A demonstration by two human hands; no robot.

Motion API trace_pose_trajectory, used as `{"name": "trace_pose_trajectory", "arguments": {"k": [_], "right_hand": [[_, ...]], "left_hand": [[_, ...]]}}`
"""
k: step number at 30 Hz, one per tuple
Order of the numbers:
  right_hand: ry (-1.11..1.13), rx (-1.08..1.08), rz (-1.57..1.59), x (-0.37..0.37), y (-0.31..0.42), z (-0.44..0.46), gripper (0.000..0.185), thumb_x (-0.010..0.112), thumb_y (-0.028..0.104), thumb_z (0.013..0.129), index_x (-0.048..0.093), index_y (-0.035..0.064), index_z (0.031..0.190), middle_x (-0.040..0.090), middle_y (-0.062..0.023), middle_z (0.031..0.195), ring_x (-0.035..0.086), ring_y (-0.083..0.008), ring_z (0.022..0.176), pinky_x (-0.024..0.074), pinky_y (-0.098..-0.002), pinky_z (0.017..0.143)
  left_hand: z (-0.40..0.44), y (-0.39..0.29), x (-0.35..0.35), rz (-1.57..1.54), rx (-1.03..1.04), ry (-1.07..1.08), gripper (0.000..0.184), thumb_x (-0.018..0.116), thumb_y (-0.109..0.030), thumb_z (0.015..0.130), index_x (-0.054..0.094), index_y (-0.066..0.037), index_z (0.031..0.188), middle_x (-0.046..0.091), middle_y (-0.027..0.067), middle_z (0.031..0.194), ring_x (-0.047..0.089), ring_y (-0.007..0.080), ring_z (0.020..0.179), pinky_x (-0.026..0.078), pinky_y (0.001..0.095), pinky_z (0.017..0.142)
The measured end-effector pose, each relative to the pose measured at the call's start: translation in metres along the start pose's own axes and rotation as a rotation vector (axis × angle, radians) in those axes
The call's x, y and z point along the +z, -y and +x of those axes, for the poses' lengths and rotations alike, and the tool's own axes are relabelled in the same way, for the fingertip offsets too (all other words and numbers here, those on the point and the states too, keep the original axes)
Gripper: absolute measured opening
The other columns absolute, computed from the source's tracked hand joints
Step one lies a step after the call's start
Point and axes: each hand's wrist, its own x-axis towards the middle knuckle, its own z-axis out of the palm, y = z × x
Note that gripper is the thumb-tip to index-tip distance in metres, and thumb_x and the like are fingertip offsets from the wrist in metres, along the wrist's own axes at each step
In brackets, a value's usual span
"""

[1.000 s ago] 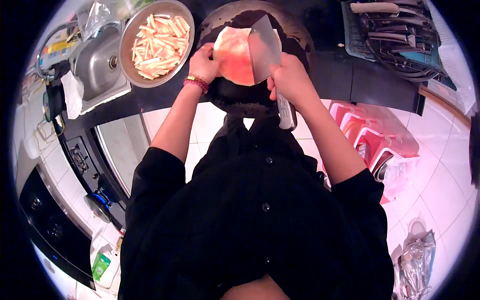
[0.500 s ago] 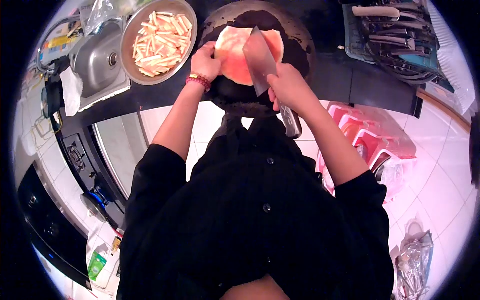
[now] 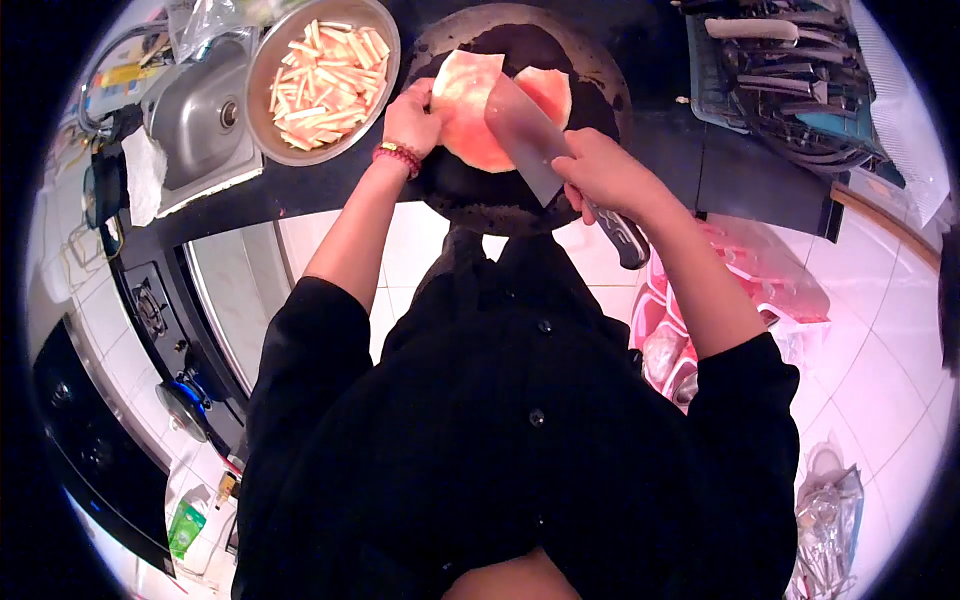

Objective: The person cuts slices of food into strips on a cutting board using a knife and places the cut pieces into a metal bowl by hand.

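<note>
A large pale-and-red piece [image 3: 468, 112], perhaps melon rind, lies on the round dark board [image 3: 490, 222]. My left hand [image 3: 412, 122] grips its left edge, with a red bead bracelet at the wrist. In my right hand [image 3: 602, 172] is the handle of a wide cleaver [image 3: 527, 140]. The blade slants across the board, its upper end at the right side of the large piece. A smaller red piece [image 3: 552, 92] lies beyond the blade, apart from the large one at the top.
A metal bowl [image 3: 257, 105] of pale cut sticks stands left of the board, beside a steel sink [image 3: 196, 140]. A rack [image 3: 715, 100] with knives and utensils is at the upper right. Pink bins [image 3: 765, 285] stand below the counter; a lit burner [image 3: 190, 390] is at the left.
My right hand has moved right and down with the cleaver, whose blade now slants more. The smaller piece has turned and separated from the large one. My left hand has hardly moved.
</note>
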Motion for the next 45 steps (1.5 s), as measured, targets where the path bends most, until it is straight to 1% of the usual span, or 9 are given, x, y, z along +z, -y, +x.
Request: {"name": "trace_pose_trajectory", "arguments": {"k": [5, 7, 9, 11, 15, 17, 25, 35, 45], "right_hand": [[0.037, 0.003, -0.045, -0.009, 0.007, 0.002, 0.018, 0.048, 0.010, 0.090, 0.053, -0.0075, 0.088, 0.058, -0.0107, 0.058, 0.058, -0.0209, 0.041, 0.0479, -0.0360, 0.045], [0.057, -0.005, -0.041, -0.011, 0.009, 0.004, 0.019, 0.048, 0.010, 0.090, 0.053, -0.0078, 0.088, 0.058, -0.0108, 0.057, 0.058, -0.0210, 0.041, 0.0480, -0.0361, 0.045], [0.027, 0.016, -0.073, -0.008, 0.007, 0.006, 0.019, 0.048, 0.010, 0.089, 0.053, -0.0083, 0.088, 0.058, -0.0114, 0.057, 0.058, -0.0213, 0.041, 0.0483, -0.0362, 0.045], [0.035, 0.014, -0.076, -0.009, 0.011, 0.003, 0.019, 0.048, 0.010, 0.090, 0.052, -0.0084, 0.090, 0.058, -0.0118, 0.057, 0.058, -0.0213, 0.041, 0.0485, -0.0362, 0.046], [0.073, 0.021, -0.157, -0.015, 0.017, 0.008, 0.017, 0.048, 0.008, 0.090, 0.052, -0.0081, 0.092, 0.059, -0.0127, 0.058, 0.059, -0.0215, 0.041, 0.0490, -0.0363, 0.046], [0.081, 0.019, -0.200, -0.021, 0.024, 0.008, 0.018, 0.048, 0.008, 0.090, 0.052, -0.0089, 0.093, 0.060, -0.0126, 0.058, 0.059, -0.0218, 0.042, 0.0493, -0.0362, 0.046], [0.201, -0.021, -0.473, -0.039, 0.051, 0.024, 0.024, 0.046, 0.007, 0.089, 0.054, -0.0123, 0.102, 0.063, -0.0157, 0.060, 0.063, -0.0244, 0.044, 0.0533, -0.0393, 0.050], [0.162, -0.006, -0.407, -0.037, 0.038, 0.020, 0.020, 0.048, 0.008, 0.093, 0.053, -0.0104, 0.101, 0.061, -0.0131, 0.058, 0.061, -0.0237, 0.042, 0.0511, -0.0377, 0.046], [0.117, -0.031, -0.324, -0.031, 0.032, 0.011, 0.019, 0.049, 0.007, 0.092, 0.053, -0.0117, 0.097, 0.061, -0.0134, 0.059, 0.061, -0.0239, 0.042, 0.0513, -0.0376, 0.046]], "left_hand": [[-0.004, 0.008, 0.004, -0.086, 0.043, -0.022, 0.037, 0.070, -0.010, 0.082, 0.064, -0.005, 0.118, 0.073, 0.0136, 0.107, 0.071, 0.0243, 0.096, 0.052, 0.0319, 0.088], [-0.020, -0.011, 0.005, -0.111, 0.034, -0.036, 0.047, 0.071, -0.011, 0.082, 0.058, -0.004, 0.127, 0.073, 0.0136, 0.108, 0.072, 0.0238, 0.093, 0.053, 0.0331, 0.087], [-0.032, -0.018, 0.009, 0.027, -0.190, -0.203, 0.060, 0.074, -0.012, 0.081, 0.050, -0.003, 0.135, 0.073, 0.0142, 0.109, 0.072, 0.0218, 0.086, 0.057, 0.0349, 0.080], [-0.062, -0.050, 0.015, -0.139, -0.314, -0.220, 0.080, 0.080, -0.012, 0.078, 0.035, 0.002, 0.142, 0.068, 0.0173, 0.110, 0.072, 0.0232, 0.081, 0.061, 0.0352, 0.060], [-0.088, -0.036, 0.044, -0.644, -0.497, -0.129, 0.076, 0.078, 0.002, 0.076, 0.033, 0.003, 0.137, 0.063, 0.0187, 0.109, 0.071, 0.0261, 0.081, 0.064, 0.0369, 0.059], [-0.085, -0.031, 0.051, -0.657, -0.443, -0.185, 0.071, 0.074, 0.007, 0.077, 0.035, 0.002, 0.135, 0.062, 0.0185, 0.110, 0.071, 0.0263, 0.083, 0.064, 0.0358, 0.060], [-0.081, -0.023, 0.048, -0.204, -0.240, -0.256, 0.063, 0.073, 0.003, 0.071, 0.048, -0.003, 0.128, 0.072, 0.0130, 0.093, 0.072, 0.0231, 0.071, 0.058, 0.0343, 0.063], [-0.075, -0.010, 0.050, -0.171, -0.169, -0.289, 0.062, 0.074, -0.002, 0.069, 0.051, -0.005, 0.127, 0.073, 0.0133, 0.093, 0.072, 0.0254, 0.073, 0.058, 0.0364, 0.066], [-0.078, -0.028, 0.039, -0.207, -0.238, -0.181, 0.063, 0.073, 0.006, 0.074, 0.046, -0.002, 0.130, 0.071, 0.0127, 0.097, 0.071, 0.0194, 0.072, 0.060, 0.0315, 0.060]]}}
